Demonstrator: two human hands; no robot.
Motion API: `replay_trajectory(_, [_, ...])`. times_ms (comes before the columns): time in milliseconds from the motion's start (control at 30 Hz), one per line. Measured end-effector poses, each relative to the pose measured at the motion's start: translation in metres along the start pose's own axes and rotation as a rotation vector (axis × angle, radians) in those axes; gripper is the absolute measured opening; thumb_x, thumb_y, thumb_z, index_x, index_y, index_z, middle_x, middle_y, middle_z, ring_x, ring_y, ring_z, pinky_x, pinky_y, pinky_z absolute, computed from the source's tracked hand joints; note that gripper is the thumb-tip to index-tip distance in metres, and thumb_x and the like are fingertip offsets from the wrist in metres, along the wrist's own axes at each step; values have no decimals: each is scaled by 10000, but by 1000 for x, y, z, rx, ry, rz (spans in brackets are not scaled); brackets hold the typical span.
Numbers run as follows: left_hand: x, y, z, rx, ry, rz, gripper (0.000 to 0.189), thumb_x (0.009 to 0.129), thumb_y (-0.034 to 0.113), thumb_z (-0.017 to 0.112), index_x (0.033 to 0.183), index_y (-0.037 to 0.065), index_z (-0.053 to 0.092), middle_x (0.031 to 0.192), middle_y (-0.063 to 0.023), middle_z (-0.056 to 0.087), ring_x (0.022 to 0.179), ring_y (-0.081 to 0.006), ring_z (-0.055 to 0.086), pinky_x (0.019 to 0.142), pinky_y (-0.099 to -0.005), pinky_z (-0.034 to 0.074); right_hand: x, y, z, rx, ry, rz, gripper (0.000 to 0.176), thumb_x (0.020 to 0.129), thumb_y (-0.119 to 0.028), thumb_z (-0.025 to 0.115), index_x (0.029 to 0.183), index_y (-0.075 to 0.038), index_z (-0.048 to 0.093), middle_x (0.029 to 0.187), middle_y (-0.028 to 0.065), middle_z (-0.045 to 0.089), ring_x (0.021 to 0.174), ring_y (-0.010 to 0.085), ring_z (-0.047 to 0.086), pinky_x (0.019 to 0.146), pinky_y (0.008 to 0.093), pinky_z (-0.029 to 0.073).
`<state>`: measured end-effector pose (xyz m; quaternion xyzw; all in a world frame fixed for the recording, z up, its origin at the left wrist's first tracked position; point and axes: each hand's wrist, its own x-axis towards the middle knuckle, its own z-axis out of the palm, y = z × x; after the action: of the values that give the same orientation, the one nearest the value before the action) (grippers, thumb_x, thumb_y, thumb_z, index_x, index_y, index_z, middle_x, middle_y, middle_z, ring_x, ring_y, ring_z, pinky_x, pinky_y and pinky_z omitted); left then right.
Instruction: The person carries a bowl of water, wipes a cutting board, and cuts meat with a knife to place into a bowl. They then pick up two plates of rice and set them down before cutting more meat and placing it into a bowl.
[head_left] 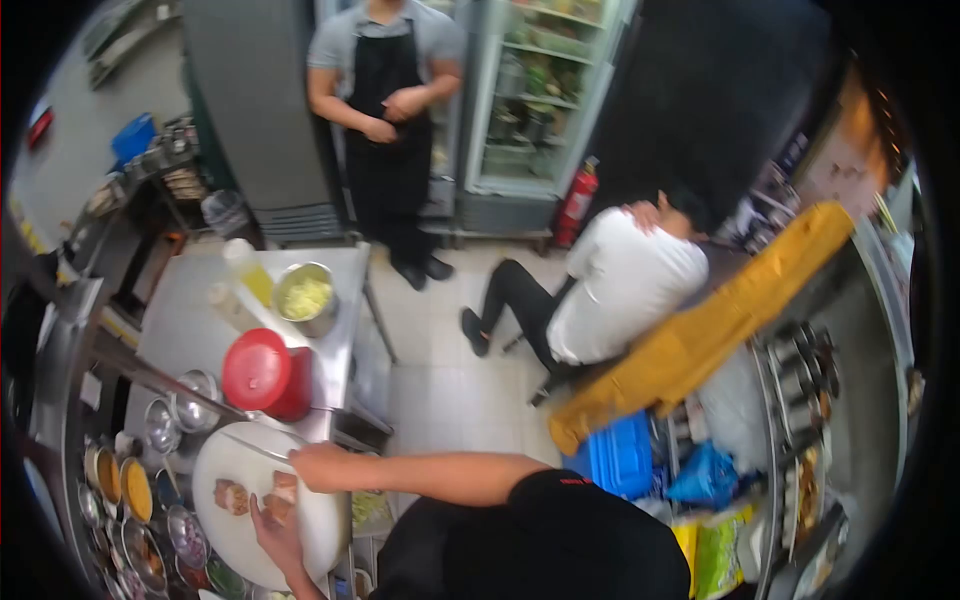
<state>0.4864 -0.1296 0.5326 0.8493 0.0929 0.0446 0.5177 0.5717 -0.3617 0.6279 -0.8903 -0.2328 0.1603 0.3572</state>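
Note:
A round white cutting board (pixel 240 550) lies on the counter at the lower left. My right hand (pixel 318 467) is closed round the handle of a knife, whose long blade (pixel 258 446) reaches left over the board's upper part. Below it, my left hand (pixel 276 535) rests at the near edge of a brown piece of food (pixel 284 490), with its fingers apart. Another brown piece of food (pixel 231 497) sits to the left on the board, apart from the first.
Bowls of ingredients (pixel 136 490) stand left of the board. A red container (pixel 262 375), a pot of shredded food (pixel 305 298) and bottles (pixel 250 272) are above it. One person in an apron (pixel 385 110) stands ahead; another in white (pixel 630 285) sits right.

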Motion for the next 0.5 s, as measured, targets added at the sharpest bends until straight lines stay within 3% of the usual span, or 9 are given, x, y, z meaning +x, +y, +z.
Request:
replay_trajectory(33, [-2,-4,-5,-14,58,4,766,761,28,674,1439,52,318,1150,-130,551,1012,-233,542,910,-340,440,4,0,0,-29,-17,-50,229,764,-5,514,962,93,572,887,286,643,861,409,647,751,481,514])
replay_trajectory(100, [-12,6,-7,-516,68,-54,684,828,60,626,1438,49,318,1137,-143,540,1013,-213,545,896,-324,455,9,9,8,-44,0,-24,231,770,3,495,975,95,551,880,295,636,853,427,640,740,496,509])
replay_trajectory(133, [-21,22,-7,-588,137,-229,598,862,80,589,1401,8,342,1158,-142,536,1009,-219,551,892,-339,460,15,13,9,-58,-18,-41,231,770,3,495,975,95,551,880,295,636,853,427,640,740,496,509])
replay_trajectory(167, [-24,11,-6,-602,155,-236,598,862,80,589,1401,8,342,1158,-142,536,1009,-219,551,892,-339,460,19,16,10,-66,-3,-28,232,774,3,486,980,91,546,881,294,636,854,430,639,740,496,508])
replay_trajectory(233, [-40,-22,-1,-433,200,-101,522,873,88,574,1339,-39,376,1159,-137,551,1002,-225,564,878,-338,467,18,15,13,-89,-25,-10,233,778,4,477,986,87,541,881,294,636,856,432,637,739,495,507])
replay_trajectory(267, [-43,-13,-4,-183,232,-108,433,854,77,577,1239,-78,454,1152,-182,575,1019,-260,573,877,-345,470,18,12,9,-101,-53,11,258,791,-10,467,1013,90,551,917,290,641,880,420,642,759,485,512])
replay_trajectory(300, [-46,-20,-8,-195,242,-116,433,854,77,577,1239,-78,454,1152,-182,575,1019,-260,573,877,-345,470,19,10,7,-114,-80,30,284,803,-23,457,1040,93,560,953,286,646,904,408,647,779,475,518])
replay_trajectory(400, [-47,-28,-18,428,425,45,431,758,62,649,1158,-69,555,1109,-245,580,1062,-380,538,953,-432,418,20,8,5,-124,-96,26,296,800,-20,458,1056,95,550,957,289,643,907,411,646,788,477,513])
replay_trajectory(500, [-54,-11,-19,291,379,108,525,742,94,679,1223,-50,527,1096,-221,581,1044,-395,531,950,-461,402,17,8,6,-135,-97,16,291,800,-23,460,1052,92,550,958,294,641,909,414,644,791,477,511])
